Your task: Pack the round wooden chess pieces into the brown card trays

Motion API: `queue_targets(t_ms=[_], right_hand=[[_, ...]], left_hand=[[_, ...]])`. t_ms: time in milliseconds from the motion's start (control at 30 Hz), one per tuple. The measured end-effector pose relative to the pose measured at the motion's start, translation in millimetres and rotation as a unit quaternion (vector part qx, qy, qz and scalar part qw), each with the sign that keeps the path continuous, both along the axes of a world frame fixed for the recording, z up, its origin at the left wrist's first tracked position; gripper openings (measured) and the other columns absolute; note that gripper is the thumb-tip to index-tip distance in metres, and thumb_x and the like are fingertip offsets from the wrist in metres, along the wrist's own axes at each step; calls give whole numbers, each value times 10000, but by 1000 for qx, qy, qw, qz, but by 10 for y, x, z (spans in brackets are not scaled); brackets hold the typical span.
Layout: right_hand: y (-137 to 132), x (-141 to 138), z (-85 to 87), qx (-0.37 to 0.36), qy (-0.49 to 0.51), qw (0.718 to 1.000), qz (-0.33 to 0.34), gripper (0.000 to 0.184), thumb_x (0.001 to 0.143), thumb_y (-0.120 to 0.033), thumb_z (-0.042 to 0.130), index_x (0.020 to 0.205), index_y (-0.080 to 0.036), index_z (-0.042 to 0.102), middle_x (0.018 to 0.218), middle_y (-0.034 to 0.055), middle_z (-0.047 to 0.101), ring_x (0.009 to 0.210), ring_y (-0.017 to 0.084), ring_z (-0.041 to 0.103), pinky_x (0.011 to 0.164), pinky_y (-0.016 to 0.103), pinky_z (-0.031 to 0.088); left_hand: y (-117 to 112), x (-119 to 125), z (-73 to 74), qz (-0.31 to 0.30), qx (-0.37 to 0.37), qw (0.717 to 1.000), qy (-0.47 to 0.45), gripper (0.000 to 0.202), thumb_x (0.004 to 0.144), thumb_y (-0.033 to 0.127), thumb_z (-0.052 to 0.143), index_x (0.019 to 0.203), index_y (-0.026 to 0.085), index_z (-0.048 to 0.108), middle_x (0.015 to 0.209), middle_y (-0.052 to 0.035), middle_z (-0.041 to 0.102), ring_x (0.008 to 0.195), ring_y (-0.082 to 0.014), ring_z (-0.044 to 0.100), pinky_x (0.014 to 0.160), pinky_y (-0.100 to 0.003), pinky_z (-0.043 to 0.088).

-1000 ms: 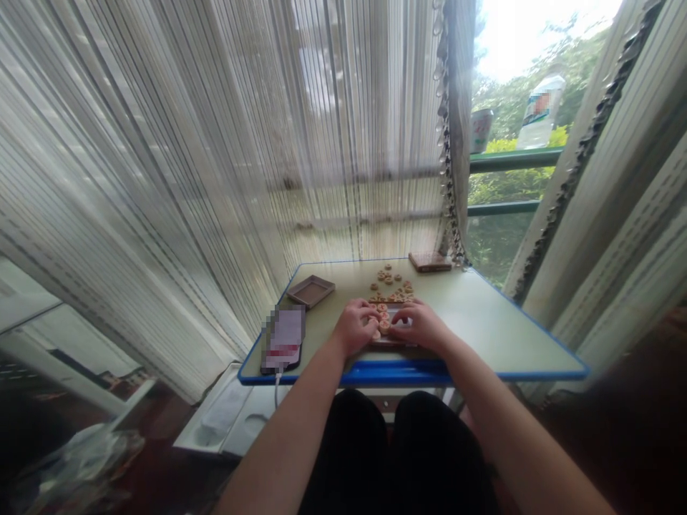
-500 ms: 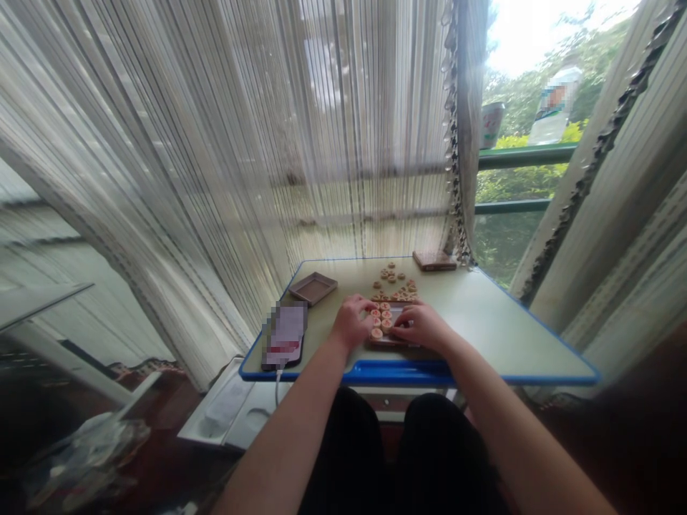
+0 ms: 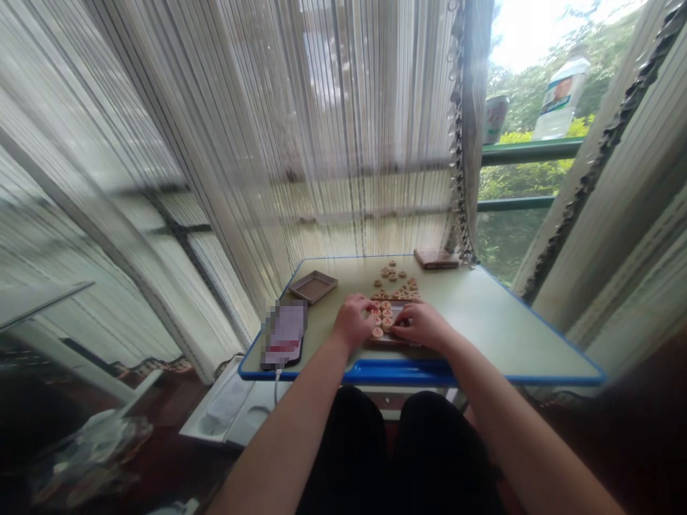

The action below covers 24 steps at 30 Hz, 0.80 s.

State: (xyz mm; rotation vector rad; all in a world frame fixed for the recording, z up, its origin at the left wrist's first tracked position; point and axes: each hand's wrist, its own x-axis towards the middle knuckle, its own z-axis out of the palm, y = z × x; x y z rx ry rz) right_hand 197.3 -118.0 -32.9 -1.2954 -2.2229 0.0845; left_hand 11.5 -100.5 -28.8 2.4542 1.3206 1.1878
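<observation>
Round wooden Chinese chess pieces (image 3: 387,315) with red characters lie in two columns in the left part of a shallow brown box (image 3: 398,342). My left hand (image 3: 356,318) is at the box's left side, its bent fingers reaching over the rim onto the left column. What those fingers grip, if anything, is hidden. From the right, my right hand (image 3: 422,323) reaches into the box, thumb and fingers drawn together at the edge of a piece in the right column. Behind the box, more loose chess pieces (image 3: 393,275) lie scattered on the table.
The pale table (image 3: 499,329) has a blue edge. On its left are a brown box lid (image 3: 314,286) and a phone (image 3: 285,332) with a white cable. A flat brown case (image 3: 437,258) lies at the back right. Curtains hang behind; a bottle (image 3: 562,96) stands by the window.
The view has shifted slightly. My right fingers have moved a little left, closer to the right-column piece. My left hand stays at the box's left side.
</observation>
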Motion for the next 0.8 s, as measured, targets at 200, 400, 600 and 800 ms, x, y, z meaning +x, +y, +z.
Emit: queue_targets(t_ms=[200, 400, 600, 800], right_hand=[[-16, -3, 2, 4, 2, 1000, -8, 199, 702, -404, 608, 641, -241, 704, 614, 20, 645, 712, 174, 542, 689, 278, 384], [-50, 10, 56, 6, 22, 1000, -13, 148, 683, -347, 617, 637, -235, 701, 605, 15, 636, 704, 168, 528, 690, 272, 385], [-59, 18, 86, -10, 56, 998, -41, 183, 711, -263, 541, 644, -195, 697, 634, 34, 638, 714, 169, 534, 672, 261, 392], [127, 52, 173, -32, 127, 991, -31, 219, 715, -229, 526, 821, -208, 717, 722, 28, 661, 697, 154, 556, 682, 261, 414]], left_hand=[[9, 10, 3, 6, -3, 1000, -1, 162, 635, 85, 546, 705, 169, 666, 753, -32, 595, 802, -167, 520, 794, -296, 431], [-4, -13, 5, 11, -2, 1000, 0, 180, 638, 72, 530, 699, 171, 668, 743, -33, 598, 794, -166, 523, 784, -294, 434], [38, 13, -1, 11, -1, 1000, -4, 175, 645, 83, 528, 697, 168, 671, 744, -33, 607, 788, -160, 530, 784, -287, 434], [267, 124, 183, 33, -56, 997, -40, 203, 674, 116, 519, 789, 165, 679, 783, -25, 638, 696, -125, 536, 686, -247, 446]])
